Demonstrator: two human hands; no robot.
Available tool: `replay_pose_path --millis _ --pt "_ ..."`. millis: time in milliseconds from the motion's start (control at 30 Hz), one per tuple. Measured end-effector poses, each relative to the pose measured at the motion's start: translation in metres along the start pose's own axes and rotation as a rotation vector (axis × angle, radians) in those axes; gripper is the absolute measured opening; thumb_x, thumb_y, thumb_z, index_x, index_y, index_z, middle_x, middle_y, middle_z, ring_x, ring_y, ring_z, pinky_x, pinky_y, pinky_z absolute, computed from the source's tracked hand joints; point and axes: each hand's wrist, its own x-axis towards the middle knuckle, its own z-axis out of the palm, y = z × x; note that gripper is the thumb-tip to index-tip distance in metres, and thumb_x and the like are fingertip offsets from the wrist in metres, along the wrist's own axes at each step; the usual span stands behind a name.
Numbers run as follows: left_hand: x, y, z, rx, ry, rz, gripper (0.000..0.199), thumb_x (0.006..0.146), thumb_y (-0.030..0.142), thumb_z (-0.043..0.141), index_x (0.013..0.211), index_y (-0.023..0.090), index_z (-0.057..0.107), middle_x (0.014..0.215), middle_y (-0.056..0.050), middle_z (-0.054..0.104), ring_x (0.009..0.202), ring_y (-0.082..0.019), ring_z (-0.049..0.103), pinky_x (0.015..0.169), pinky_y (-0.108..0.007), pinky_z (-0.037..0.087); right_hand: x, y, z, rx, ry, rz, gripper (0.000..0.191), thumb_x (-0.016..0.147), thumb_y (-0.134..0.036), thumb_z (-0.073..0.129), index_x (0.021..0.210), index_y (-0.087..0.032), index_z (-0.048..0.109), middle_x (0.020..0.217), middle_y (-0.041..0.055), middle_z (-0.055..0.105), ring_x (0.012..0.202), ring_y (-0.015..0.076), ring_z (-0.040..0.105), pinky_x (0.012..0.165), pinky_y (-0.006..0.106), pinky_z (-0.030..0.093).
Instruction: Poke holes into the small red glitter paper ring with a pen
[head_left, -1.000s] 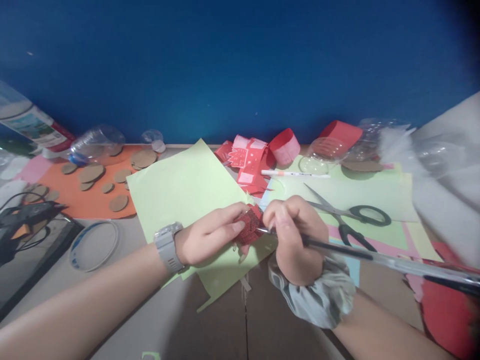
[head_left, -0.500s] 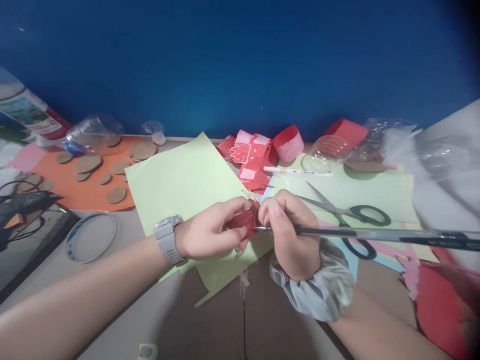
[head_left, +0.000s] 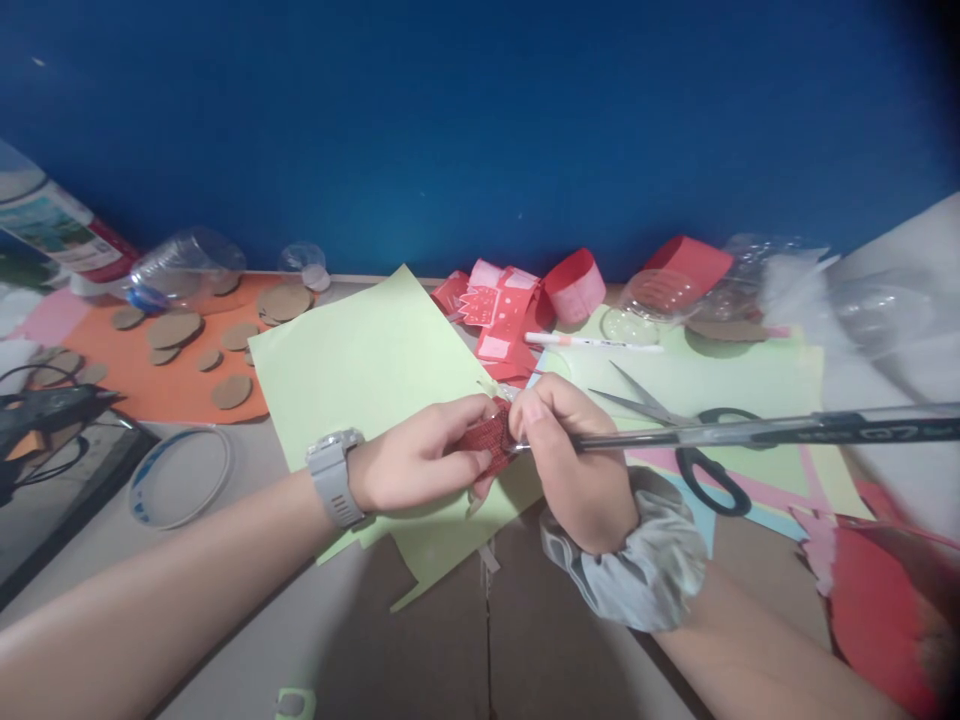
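My left hand (head_left: 424, 455), with a grey watch at the wrist, pinches a small dark red piece with a dotted or scaly pattern (head_left: 487, 435). Closed around a black-and-clear pen (head_left: 697, 435) is my right hand (head_left: 574, 460), a pale scrunchie on its wrist. The pen's tip end meets the right side of the red piece; its barrel stretches far to the right. Fingers cover part of the red piece. Beneath both hands lies a light green paper sheet (head_left: 367, 360). Black-handled scissors (head_left: 709, 470) rest to the right of my right hand, partly behind the pen.
Red and pink paper pieces (head_left: 502, 310) and a white marker (head_left: 592, 342) lie behind the hands. Cardboard discs (head_left: 174, 328) sit on orange paper (head_left: 112, 375) at left, near a clear ring (head_left: 180, 478). Plastic bottle parts (head_left: 191, 265) line the blue wall (head_left: 480, 130).
The pen's far end has swung upward, and my right hand has shifted slightly left and up. My left hand still holds the red piece in nearly the same spot.
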Motion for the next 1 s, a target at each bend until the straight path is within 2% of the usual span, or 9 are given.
replay_pose_path --millis 267,767,1000 --pt "-0.0006 -0.0008 0.0 -0.006 -0.014 0.008 0.003 0.086 0.013 0.043 0.087 0.015 0.042 0.069 -0.002 0.055 0.062 -0.013 0.053 0.061 -0.027 0.044 -0.0013 0.0034 -0.0001 0.022 -0.045 -0.017 0.028 0.093 -0.02 0.04 0.064 -0.02 0.04 0.058 -0.0045 0.038 0.055 0.0095 0.036 0.052 0.024 0.032" --pt "-0.0002 -0.0011 -0.0006 0.0 -0.014 0.013 0.002 0.088 0.013 0.042 0.087 0.015 0.042 0.07 -0.002 0.054 0.063 -0.013 0.052 0.062 -0.027 0.044 0.0003 0.0024 0.0014 0.007 -0.022 -0.011 0.031 0.093 -0.024 0.039 0.062 -0.02 0.038 0.057 -0.0048 0.035 0.054 0.0092 0.035 0.051 0.024 0.031" --pt "-0.0003 -0.0026 -0.0008 -0.012 -0.023 0.019 0.001 0.088 0.015 0.042 0.089 0.016 0.042 0.07 -0.001 0.054 0.063 -0.013 0.052 0.062 -0.027 0.044 -0.001 0.001 -0.0004 0.026 -0.026 -0.026 0.029 0.092 -0.019 0.04 0.063 -0.02 0.039 0.056 -0.0044 0.036 0.053 0.0097 0.035 0.051 0.025 0.03"
